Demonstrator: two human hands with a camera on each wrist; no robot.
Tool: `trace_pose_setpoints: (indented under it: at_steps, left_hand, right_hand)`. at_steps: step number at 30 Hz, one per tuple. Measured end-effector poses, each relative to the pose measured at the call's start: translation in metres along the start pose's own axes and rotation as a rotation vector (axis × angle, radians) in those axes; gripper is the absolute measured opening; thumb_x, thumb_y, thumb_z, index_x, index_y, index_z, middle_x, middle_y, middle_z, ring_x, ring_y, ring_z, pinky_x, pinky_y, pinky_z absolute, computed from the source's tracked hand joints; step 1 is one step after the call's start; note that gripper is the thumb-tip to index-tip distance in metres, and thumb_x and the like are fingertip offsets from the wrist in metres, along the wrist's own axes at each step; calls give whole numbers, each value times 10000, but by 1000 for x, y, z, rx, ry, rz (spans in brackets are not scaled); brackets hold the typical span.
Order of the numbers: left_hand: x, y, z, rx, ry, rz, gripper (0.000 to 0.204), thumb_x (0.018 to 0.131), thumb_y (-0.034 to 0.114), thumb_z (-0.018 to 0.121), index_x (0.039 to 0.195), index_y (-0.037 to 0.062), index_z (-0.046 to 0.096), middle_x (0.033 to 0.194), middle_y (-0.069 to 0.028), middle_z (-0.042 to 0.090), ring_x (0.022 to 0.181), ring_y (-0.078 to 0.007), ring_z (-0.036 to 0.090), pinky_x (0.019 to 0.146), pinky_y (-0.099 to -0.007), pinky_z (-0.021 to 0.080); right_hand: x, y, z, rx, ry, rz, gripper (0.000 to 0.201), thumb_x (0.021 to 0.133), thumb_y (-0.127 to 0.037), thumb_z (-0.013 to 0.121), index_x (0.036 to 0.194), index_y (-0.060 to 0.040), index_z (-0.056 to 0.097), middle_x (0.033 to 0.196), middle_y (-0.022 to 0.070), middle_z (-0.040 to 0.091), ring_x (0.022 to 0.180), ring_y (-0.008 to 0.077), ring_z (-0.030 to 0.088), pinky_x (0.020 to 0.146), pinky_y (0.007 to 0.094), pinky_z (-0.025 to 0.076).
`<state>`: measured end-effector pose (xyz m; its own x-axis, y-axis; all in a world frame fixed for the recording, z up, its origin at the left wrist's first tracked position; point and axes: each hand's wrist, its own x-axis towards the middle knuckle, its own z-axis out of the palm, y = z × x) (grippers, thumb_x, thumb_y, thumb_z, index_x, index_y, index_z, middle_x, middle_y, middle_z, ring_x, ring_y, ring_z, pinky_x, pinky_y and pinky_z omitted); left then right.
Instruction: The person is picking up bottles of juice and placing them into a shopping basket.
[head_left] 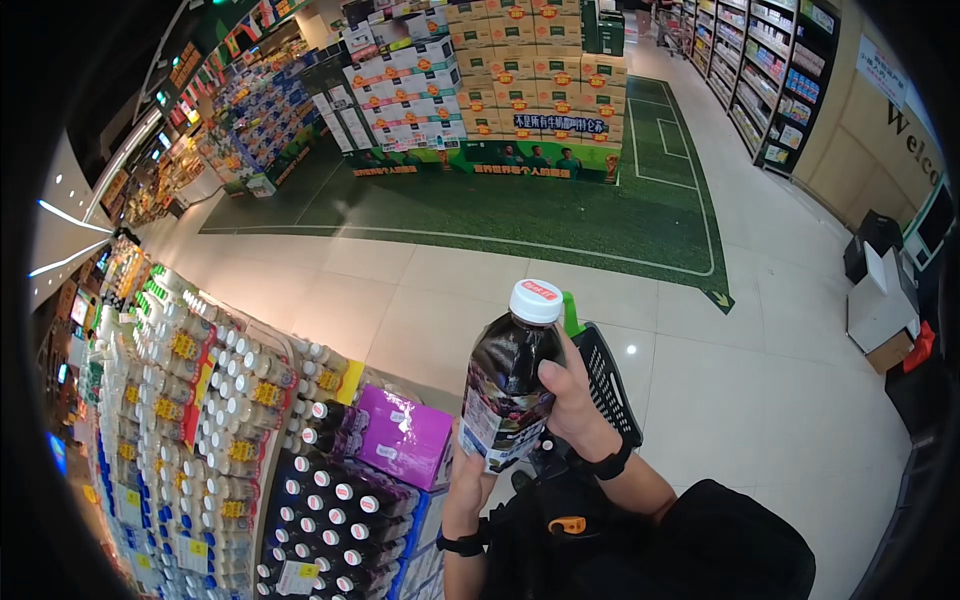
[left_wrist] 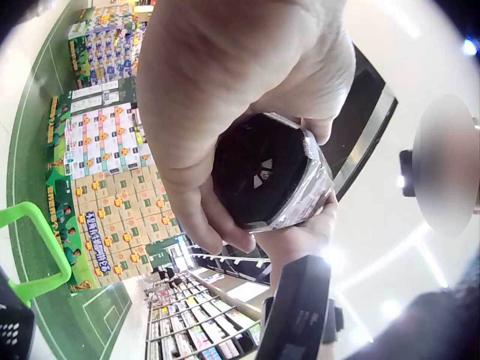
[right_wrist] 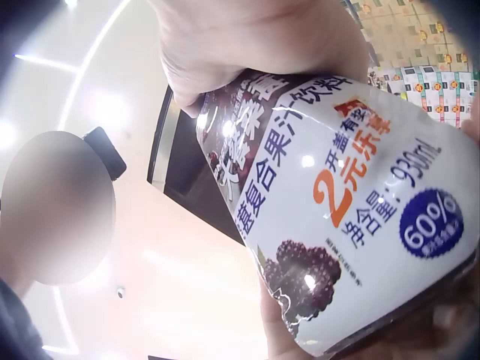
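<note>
A large bottle of dark juice [head_left: 508,372] with a white cap [head_left: 537,300] is held up in front of the body, tilted. My right hand [head_left: 580,405] grips its upper side, thumb lying across the front. Low on the other side, my left hand [head_left: 470,475] holds it near the base. From below, the left wrist view shows the dark bottle bottom [left_wrist: 255,176] with the left fingers curled around it. In the right wrist view the label [right_wrist: 352,195] carries printed blackberries, "930mL" and a blue 60% circle.
Several similar dark bottles [head_left: 340,515] stand in a display at lower left, beside a purple box [head_left: 403,437]. A black basket [head_left: 612,385] with a green handle is behind the right hand. Stacked cartons [head_left: 540,85] stand on a green mat [head_left: 450,215]; shelves line the right.
</note>
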<state>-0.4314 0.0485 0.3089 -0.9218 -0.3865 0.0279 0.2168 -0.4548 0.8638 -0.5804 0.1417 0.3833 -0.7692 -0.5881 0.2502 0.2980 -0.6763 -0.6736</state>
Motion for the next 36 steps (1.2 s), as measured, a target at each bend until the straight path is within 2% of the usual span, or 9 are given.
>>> trace_pose_setpoints:
  at_steps: [1,4,7,11,19,25,27,28,36]
  left_hand:
    - [0,-3,4,8,11,3,873,907,627,577,1503,60,284,1402,-193,513,1223,-367,571,980,-539,508]
    - [-3,-29,-10,60,113,-185,803,988,690,224,1461,61,384,1324,-188,581,1123,-335,627,856,-480,553]
    - [-8,-18,10,-88,78,-202,654,1052,520,322,1520,69,252,1472,-128,442,1293,-329,505,961,-534,501]
    - [-18,-20,32,-15,378,-184,709,1022,621,243,1451,82,407,1321,-135,592,1089,-328,631,817,-531,531]
    - [-28,-45,56,58,276,-67,1016,845,849,339,1490,63,337,1335,-194,554,1067,-424,600,863,-568,501]
    - [-30,-54,56,28,82,-88,1101,707,737,721,1485,60,336,1390,-178,515,1185,-396,575,929,-571,507]
    - [-29,-64,58,83,218,45,1163,644,595,867,1468,12,289,1364,-158,498,1241,-294,540,1023,-425,469]
    - [-21,-52,81,173,292,133,1158,626,555,891,1450,4,292,1335,-128,472,1224,-241,522,1031,-369,438]
    - [-17,-37,81,543,302,185,1106,713,684,760,1439,-14,304,1339,-131,437,1200,-246,519,1024,-372,432]
  right_hand:
    - [0,-8,-3,2,13,10,755,858,-278,697,1450,25,339,1266,108,556,1168,167,541,1017,314,422]
    - [2,-33,-11,-25,21,94,700,872,-215,693,1445,17,365,1233,93,579,1139,158,557,999,305,431]
    - [6,-39,-28,2,34,91,640,882,-205,697,1414,8,411,1203,76,593,1102,149,571,976,296,441]
    - [-1,-41,-43,275,132,168,532,929,-188,662,1378,-5,443,1141,50,595,1021,106,582,894,272,482]
    - [-8,-50,-71,459,157,181,481,969,-233,579,1379,-30,430,1124,65,606,995,134,619,872,305,520]
    - [-9,-57,-80,409,57,164,628,903,-443,581,1343,-19,435,1230,220,587,1096,317,630,949,445,524]
    - [-2,-74,-84,255,-88,222,630,895,-414,602,1355,-23,424,1272,232,575,1120,337,622,948,447,525]
    - [0,-77,-86,270,-121,189,515,927,-297,585,1331,-3,462,1221,189,612,1139,259,618,982,393,507]
    - [3,-63,-92,432,-73,177,278,853,-185,601,1080,-27,582,1097,175,647,1118,331,624,929,430,526]
